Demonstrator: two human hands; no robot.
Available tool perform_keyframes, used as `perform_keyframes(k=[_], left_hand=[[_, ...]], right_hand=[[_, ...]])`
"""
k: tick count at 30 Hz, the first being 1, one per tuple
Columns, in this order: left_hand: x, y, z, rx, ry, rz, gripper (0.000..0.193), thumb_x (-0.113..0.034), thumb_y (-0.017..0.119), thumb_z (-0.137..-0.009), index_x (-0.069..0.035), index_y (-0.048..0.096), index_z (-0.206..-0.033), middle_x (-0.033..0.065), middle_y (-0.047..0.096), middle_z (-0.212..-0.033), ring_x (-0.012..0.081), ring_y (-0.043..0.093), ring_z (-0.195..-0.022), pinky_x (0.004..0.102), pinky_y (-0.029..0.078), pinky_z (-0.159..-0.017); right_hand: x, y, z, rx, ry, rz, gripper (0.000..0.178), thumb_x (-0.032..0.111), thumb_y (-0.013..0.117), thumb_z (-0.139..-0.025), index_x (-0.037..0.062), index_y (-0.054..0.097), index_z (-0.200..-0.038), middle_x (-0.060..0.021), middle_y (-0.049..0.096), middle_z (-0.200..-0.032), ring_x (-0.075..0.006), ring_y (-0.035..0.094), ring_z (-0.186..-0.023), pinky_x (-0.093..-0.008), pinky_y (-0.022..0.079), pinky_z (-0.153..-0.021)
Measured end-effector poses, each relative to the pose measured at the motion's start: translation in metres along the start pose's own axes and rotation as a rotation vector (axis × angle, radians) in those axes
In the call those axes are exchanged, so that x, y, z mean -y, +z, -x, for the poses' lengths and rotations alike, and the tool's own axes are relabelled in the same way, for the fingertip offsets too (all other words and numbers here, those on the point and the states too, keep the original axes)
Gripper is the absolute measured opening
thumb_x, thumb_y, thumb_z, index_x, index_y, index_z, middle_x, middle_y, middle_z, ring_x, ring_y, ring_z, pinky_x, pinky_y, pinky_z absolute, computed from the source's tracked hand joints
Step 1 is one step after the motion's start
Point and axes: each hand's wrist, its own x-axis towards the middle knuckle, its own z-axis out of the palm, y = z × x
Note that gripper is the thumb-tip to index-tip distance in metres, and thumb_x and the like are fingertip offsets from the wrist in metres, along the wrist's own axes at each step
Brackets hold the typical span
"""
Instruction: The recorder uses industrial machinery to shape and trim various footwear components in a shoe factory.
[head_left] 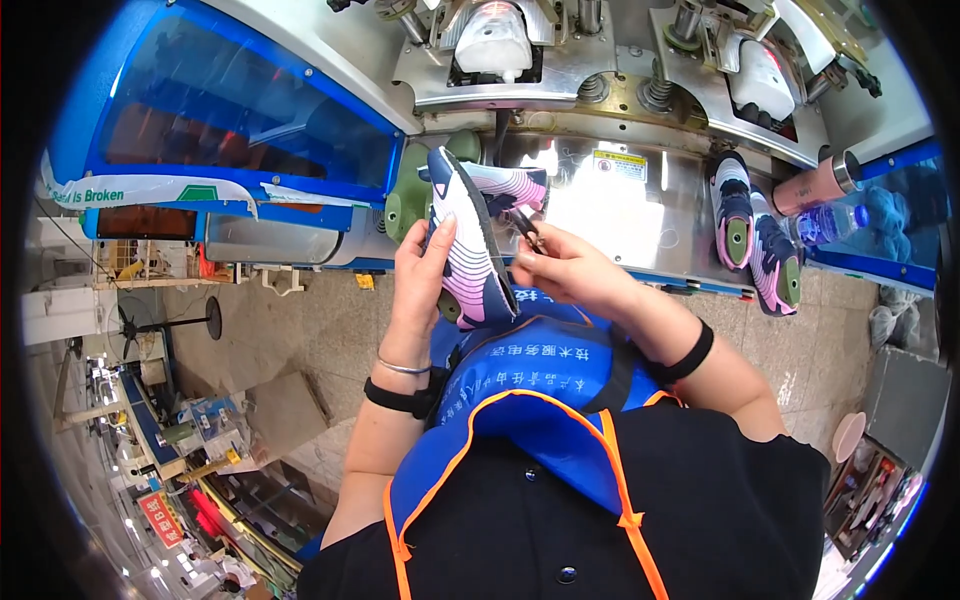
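Observation:
My left hand (425,265) grips a navy, white and pink shoe upper (465,250), tilted with its dark bottom edge turned to the right. In my right hand (562,265), close to that edge, is a small dark hand tool (527,228) with a narrow tip; its exact kind is hard to make out. A second striped shoe upper (515,183) lies just behind on the metal table, partly hidden by the first. Green shoe lasts (407,190) stand to the left, beyond my left hand.
Two more shoe uppers (733,210) with green lasts lie at the table's right, beside a pink tumbler (815,183) and a clear water bottle (832,222). Machine stations with white shoe forms (493,45) rise behind the metal table (630,215). A blue-framed window (250,110) borders the left.

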Motion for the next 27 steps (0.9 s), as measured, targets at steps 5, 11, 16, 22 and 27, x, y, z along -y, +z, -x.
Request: perform_keyframes(k=[5,11,16,22,27], left_hand=[[0.002,-0.002,-0.001,0.004,-0.003,-0.011,0.027,-0.027,0.065,-0.093,-0.001,0.059,-0.097,0.0028,0.064,-0.088,0.0051,0.058,-0.075,0.0193,0.048,-0.066],[0.001,0.009,0.000,0.051,-0.055,0.020,0.026,-0.026,0.065,-0.094,-0.001,0.059,-0.099,0.0034,0.065,-0.091,0.0059,0.060,-0.076,0.0199,0.048,-0.066],[0.003,0.010,-0.002,0.117,-0.074,0.019,0.028,-0.025,0.063,-0.095,0.000,0.059,-0.105,0.0044,0.066,-0.094,0.0077,0.062,-0.079,0.0215,0.050,-0.070],[-0.002,-0.042,-0.004,-0.045,-0.061,0.099,0.039,-0.030,0.059,-0.096,0.002,0.058,-0.118,0.0070,0.067,-0.107,0.0124,0.064,-0.093,0.0253,0.051,-0.082],[-0.002,-0.070,0.004,-0.088,-0.090,0.170,0.048,-0.036,0.057,-0.097,0.003,0.054,-0.126,0.0100,0.063,-0.119,0.0170,0.061,-0.104,0.0302,0.047,-0.092]], right_hand=[[0.028,-0.003,0.019,0.188,0.474,-0.108,0.023,0.027,0.053,-0.100,0.0096,0.059,-0.086,0.0084,0.040,-0.061,-0.0027,0.027,-0.047,-0.0225,0.020,-0.043],[0.028,0.003,0.009,-0.135,-0.029,-0.305,0.035,0.035,0.047,-0.102,0.0073,0.055,-0.083,-0.0008,0.048,-0.072,-0.0093,0.046,-0.065,-0.0244,0.038,-0.062],[0.037,-0.015,-0.001,-0.005,-0.187,-0.613,0.022,0.023,0.044,-0.101,0.0073,0.050,-0.087,0.0008,0.044,-0.072,-0.0098,0.043,-0.062,-0.0268,0.039,-0.062],[0.098,-0.172,0.066,-0.692,-0.569,-0.362,0.015,0.019,0.055,-0.098,0.0084,0.059,-0.089,0.0043,0.040,-0.064,-0.0085,0.037,-0.057,-0.0252,0.030,-0.053],[0.112,-0.207,0.125,-1.419,-0.774,0.514,0.026,0.025,0.053,-0.100,0.0057,0.063,-0.087,0.0026,0.050,-0.069,-0.0051,0.043,-0.060,-0.0231,0.035,-0.052]])
